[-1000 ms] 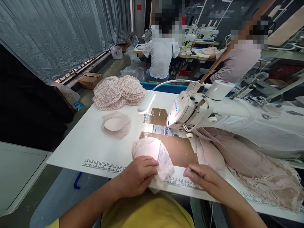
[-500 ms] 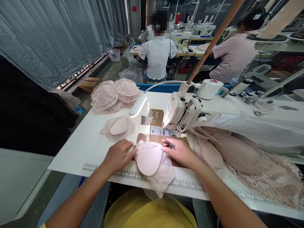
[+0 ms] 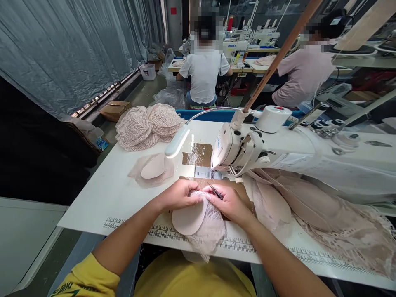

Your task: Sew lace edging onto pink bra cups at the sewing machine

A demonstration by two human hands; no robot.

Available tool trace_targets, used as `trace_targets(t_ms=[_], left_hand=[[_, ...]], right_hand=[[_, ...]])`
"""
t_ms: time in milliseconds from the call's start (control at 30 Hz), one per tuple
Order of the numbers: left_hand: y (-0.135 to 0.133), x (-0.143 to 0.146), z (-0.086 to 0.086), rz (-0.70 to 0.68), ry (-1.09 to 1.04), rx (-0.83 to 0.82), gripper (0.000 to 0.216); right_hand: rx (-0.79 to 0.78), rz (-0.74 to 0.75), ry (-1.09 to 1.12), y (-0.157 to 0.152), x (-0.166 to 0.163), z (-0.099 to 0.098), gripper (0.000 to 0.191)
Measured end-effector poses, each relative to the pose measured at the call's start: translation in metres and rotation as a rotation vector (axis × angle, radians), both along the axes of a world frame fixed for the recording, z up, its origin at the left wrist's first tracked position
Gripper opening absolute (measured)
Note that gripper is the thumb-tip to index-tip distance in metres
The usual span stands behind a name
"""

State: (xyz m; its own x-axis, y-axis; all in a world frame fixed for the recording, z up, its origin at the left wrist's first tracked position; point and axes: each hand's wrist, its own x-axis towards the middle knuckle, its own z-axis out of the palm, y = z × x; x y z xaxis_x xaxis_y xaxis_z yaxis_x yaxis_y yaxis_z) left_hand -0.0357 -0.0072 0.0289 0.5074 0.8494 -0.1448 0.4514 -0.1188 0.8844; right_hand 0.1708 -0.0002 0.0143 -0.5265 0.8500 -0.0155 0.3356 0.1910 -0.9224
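My left hand is closed, pinching the upper edge of a pale lace piece between thumb and fingers. My right hand meets it there, its thumb and fingertips closed on the same edge. Tucked in my right hand is a small dark pointed tool, its exact kind unclear. A smooth, rounded pale foam pad lies on the lace, which drapes over the table's front edge. Just beyond my hands is the needle area of a white sewing machine.
Left on the white table lies another pad on sheer fabric. Stacked lace cups stand behind it. A lamp overhangs the table. Beige fabric pieces spread at right. Two people sit at machines farther back.
My left hand has moved right, from beside the lace piece onto its upper edge. My right hand has shifted slightly lower, and both hands now meet at the edge.
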Motion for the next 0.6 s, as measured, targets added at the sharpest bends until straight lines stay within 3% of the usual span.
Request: trace_targets(t_ms=[100, 267, 600], left_hand=[[0.004, 0.001, -0.01, 0.08, -0.124, -0.183, 0.024], [0.005, -0.004, -0.013, 0.091, -0.27, -0.306, 0.03], [0.005, -0.004, -0.024, 0.087, -0.351, -0.399, 0.042]], right_hand=[[0.005, -0.077, -0.019, 0.005, 0.01, -0.007, 0.033], [-0.061, 0.038, 0.008, 0.013, 0.023, -0.014, 0.044], [-0.169, 0.092, -0.012, 0.01, 0.015, -0.006, 0.025]])
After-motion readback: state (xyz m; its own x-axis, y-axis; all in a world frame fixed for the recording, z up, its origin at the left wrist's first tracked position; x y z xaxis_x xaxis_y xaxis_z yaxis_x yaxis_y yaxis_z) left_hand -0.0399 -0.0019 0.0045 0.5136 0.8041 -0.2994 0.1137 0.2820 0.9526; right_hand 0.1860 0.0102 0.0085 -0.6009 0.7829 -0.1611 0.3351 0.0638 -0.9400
